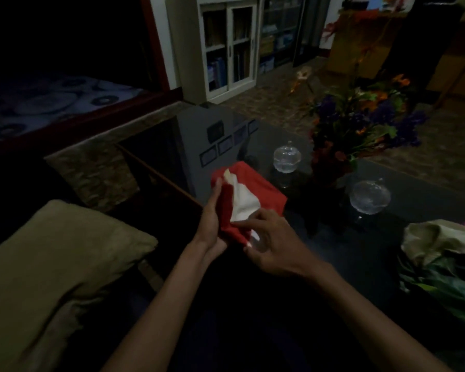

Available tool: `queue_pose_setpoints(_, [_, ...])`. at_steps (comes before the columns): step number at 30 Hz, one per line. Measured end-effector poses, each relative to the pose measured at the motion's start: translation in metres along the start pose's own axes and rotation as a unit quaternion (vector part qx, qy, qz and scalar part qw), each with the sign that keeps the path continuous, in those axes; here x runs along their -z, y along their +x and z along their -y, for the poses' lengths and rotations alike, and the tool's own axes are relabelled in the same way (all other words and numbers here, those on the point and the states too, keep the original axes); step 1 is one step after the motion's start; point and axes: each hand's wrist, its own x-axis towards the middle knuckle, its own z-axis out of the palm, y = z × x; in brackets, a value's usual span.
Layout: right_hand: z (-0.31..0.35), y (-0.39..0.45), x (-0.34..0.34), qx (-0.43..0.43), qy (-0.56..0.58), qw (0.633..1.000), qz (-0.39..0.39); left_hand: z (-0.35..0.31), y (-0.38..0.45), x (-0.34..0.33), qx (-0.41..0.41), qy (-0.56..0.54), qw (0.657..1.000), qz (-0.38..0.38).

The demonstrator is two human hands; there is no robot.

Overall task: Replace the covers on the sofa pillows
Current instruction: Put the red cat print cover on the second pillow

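A small pillow in a red cover (255, 189) is held up over the near edge of the dark glass table (360, 245). White filling (243, 202) shows through the cover's open side. My left hand (212, 218) grips the cover's left edge. At the lower corner of the opening, my right hand (269, 242) pinches the red fabric with its fingertips. A tan pillow (59, 267) lies on the sofa at the lower left. A second, patterned pillow (97, 175) stands behind it.
On the glass table stand two lidded glass bowls (287, 158) (371, 197) and a vase of purple and orange flowers (360, 124). A crumpled pale cloth (440, 237) and leafy fabric lie at the right edge. A white bookcase (226, 47) stands against the far wall.
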Motion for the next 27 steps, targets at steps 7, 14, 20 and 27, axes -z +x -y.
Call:
queue_pose_setpoints(7, [0.015, 0.026, -0.03, -0.151, 0.248, 0.942, -0.166, -0.024, -0.034, 0.07, -0.064, 0.028, 0.994, -0.088])
queue_pose_setpoints(14, [0.061, 0.071, -0.038, -0.306, 0.603, 0.734, -0.058, -0.027, -0.051, 0.117, -0.095, 0.422, 0.9, 0.06])
queue_pose_setpoints(20, [0.087, 0.081, -0.066, -0.272, 0.54, 0.793, -0.076, -0.034, -0.061, 0.111, -0.129, 0.343, 0.929, 0.041])
queue_pose_setpoints(27, [0.082, 0.073, -0.07, -0.208, 0.537, 0.813, -0.089, -0.045, -0.039, 0.096, -0.181, 0.234, 0.942, -0.157])
